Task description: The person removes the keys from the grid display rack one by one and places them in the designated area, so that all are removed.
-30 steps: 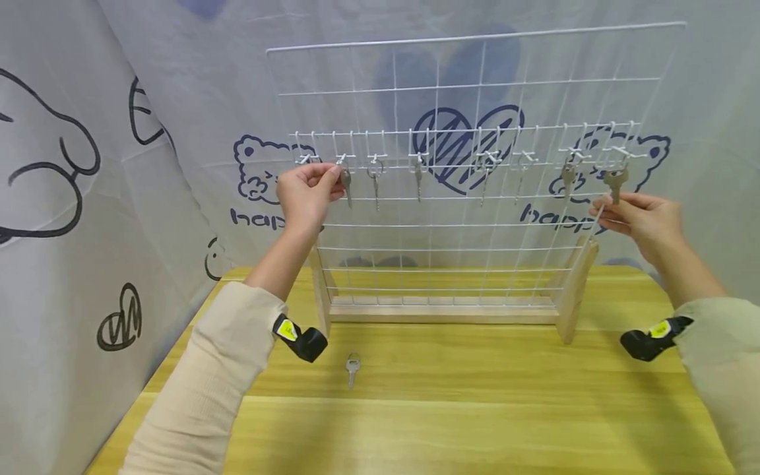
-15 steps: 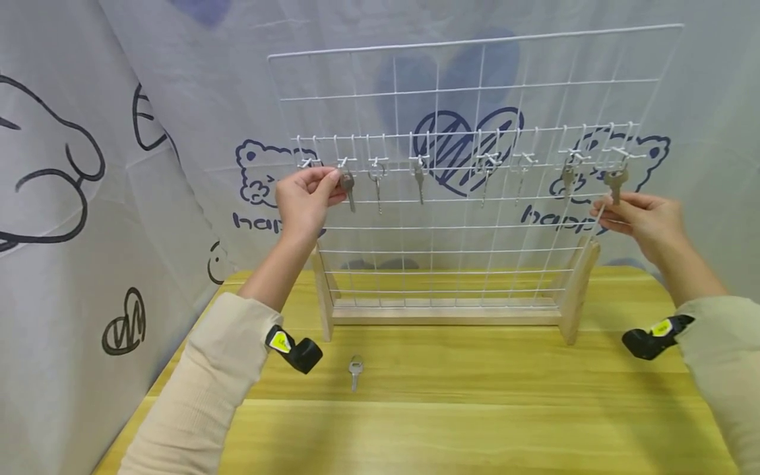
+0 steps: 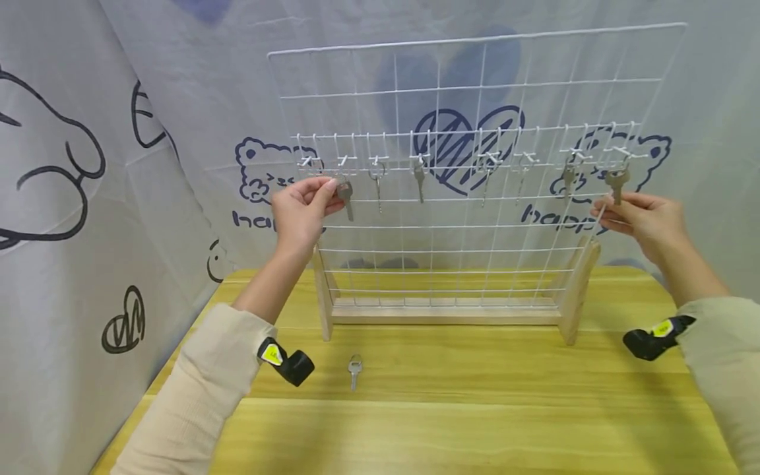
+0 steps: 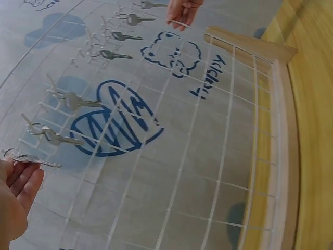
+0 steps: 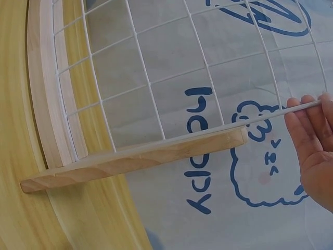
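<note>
my left hand pinches a key btwn thumb & fingertips, held just below the second hook from the left on the white wire grid, key hanging blade down, off the hook. my right hand grips the grid's right edge wire, fingers curled round it, just under the rightmost hanging key. other keys hang along the hook row. a spare key lies flat on the wooden table, in front of the rack's wooden base.
</note>
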The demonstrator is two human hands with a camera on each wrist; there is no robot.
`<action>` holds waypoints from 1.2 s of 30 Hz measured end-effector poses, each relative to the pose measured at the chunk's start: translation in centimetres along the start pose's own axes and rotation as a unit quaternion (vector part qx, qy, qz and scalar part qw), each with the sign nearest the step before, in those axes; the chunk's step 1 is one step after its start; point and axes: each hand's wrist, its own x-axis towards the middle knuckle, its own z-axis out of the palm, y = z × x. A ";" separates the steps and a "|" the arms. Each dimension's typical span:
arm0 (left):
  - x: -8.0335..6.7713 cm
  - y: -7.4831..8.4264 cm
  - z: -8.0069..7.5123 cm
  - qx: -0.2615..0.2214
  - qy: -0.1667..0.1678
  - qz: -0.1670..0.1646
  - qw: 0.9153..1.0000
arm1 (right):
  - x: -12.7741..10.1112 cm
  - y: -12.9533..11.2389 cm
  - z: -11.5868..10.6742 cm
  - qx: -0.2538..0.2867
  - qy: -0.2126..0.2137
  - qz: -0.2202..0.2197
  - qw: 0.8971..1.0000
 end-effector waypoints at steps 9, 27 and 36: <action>-3.1 -4.1 -1.0 0.017 -0.039 -0.088 0.995 | 0.1 0.0 0.2 0.010 -0.014 0.001 1.000; -9.6 -14.0 -1.3 0.053 -0.094 -0.202 0.974 | 0.1 0.0 0.2 -0.002 0.003 0.004 1.000; -11.3 -15.9 -1.6 0.060 -0.117 -0.225 0.965 | 0.0 -0.1 0.3 0.001 0.004 0.004 1.000</action>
